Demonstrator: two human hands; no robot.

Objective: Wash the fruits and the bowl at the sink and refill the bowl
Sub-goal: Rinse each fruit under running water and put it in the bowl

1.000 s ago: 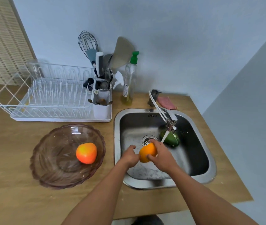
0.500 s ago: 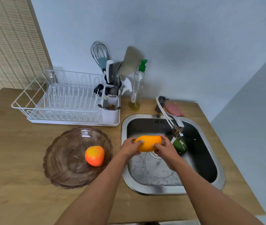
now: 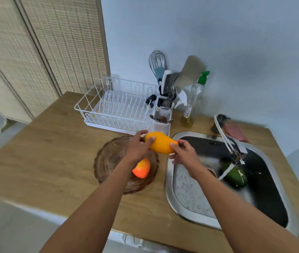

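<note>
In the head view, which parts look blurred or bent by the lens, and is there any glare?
Head view: motion blur softens the woven screen and the sink rim; the wide lens bows the counter edge; the yellow mango stays fairly sharp; light is soft, with mild sheen on the glass bowl and no harsh glare.

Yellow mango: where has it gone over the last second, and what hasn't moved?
The yellow mango went from under the running tap over the sink leftward, and is now above the near edge of the glass bowl. The left hand and the right hand both kept hold of it. The orange-red fruit stays in the bowl, the green fruit stays in the sink, and water still runs.
</note>
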